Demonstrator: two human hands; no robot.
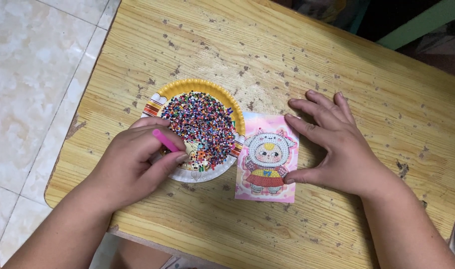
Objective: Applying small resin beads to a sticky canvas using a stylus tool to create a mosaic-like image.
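My left hand (133, 164) grips a pink pen-like stick (166, 141), its tip pointing into a yellow-rimmed paper plate (201, 85) heaped with several tiny multicoloured beads (205, 127). To the right of the plate lies a pink picture card (267, 157) showing a cartoon figure in a red skirt. My right hand (337, 147) rests flat on the wooden table (287, 55), fingers spread, with thumb and index finger touching the card's right edge.
The worn, chipped wooden table has its left and near edges in view. Pale floor tiles (33, 74) lie to the left. A green bar (417, 22) and dark objects sit beyond the table's far right edge.
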